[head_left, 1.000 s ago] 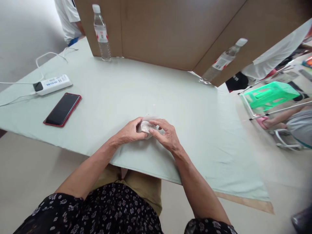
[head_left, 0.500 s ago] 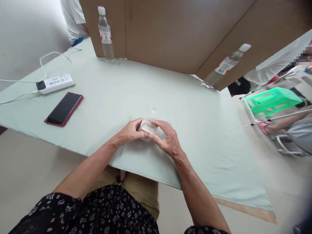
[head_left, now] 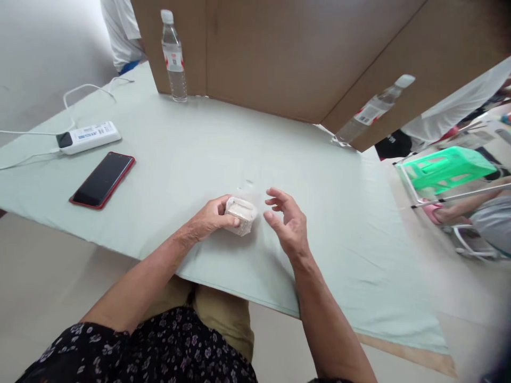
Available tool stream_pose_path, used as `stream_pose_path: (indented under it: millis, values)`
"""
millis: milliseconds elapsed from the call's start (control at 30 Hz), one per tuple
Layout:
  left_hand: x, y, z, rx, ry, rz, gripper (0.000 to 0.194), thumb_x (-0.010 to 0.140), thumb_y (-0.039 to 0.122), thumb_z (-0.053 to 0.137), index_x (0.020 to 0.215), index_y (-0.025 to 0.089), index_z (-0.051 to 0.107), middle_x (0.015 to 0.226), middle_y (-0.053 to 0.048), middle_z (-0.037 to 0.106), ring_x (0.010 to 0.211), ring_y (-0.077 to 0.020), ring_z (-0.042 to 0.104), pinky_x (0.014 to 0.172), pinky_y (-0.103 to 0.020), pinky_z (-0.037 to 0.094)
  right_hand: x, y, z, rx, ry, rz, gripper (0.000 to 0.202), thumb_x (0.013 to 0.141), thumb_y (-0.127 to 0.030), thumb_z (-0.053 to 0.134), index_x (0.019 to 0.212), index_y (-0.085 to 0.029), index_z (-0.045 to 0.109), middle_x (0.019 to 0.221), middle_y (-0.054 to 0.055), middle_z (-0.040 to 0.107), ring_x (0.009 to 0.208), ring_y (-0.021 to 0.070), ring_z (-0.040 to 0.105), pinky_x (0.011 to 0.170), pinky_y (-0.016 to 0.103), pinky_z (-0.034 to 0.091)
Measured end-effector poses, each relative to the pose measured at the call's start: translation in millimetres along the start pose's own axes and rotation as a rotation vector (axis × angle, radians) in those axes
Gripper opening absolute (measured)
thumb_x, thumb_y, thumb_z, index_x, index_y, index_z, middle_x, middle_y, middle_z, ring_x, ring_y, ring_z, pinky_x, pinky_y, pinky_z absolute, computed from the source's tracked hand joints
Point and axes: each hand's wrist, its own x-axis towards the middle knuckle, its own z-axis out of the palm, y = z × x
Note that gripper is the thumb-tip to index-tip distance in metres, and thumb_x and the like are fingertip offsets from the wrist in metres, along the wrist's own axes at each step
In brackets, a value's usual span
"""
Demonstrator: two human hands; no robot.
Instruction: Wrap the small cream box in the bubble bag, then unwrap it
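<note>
I keep my left hand (head_left: 207,221) clasped on the small wrapped block (head_left: 240,214), steady on the table (head_left: 167,154); my right hand (head_left: 289,226), empty and loose-fingered, waits at three o'clock

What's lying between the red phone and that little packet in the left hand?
Nothing: in the head view only bare green tablecloth runs from the red phone to the packet.

No wording can be read anywhere. The upright bottle (head_left: 174,56) carries a red-and-white label, and the leaning bottle (head_left: 369,113) a similar one, both too small to make out. The power strip (head_left: 88,137) bears blue printed marks, also illegible. White lettering on a dark garment (head_left: 393,141) is blurred.
</note>
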Motion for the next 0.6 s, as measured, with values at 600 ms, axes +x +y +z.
stream_pose_path:
  millis: [600]
  values:
    - [-2.9,3.6,-0.8,0.039,-0.016,-0.052,0.041,0.065,0.034,0.078,0.097,0.012,0.068,0.082,-0.005,0.07,0.077,-0.0177,0.064,0.073,-0.029,0.05,1.1,-4.0,15.1,0.281,-0.229,0.319,0.052,0.07,-0.058,0.081,0.102,-0.02,0.069,0.093,0.005,0.072,0.085,0.0201,0.065,0.08,0.035,0.053]
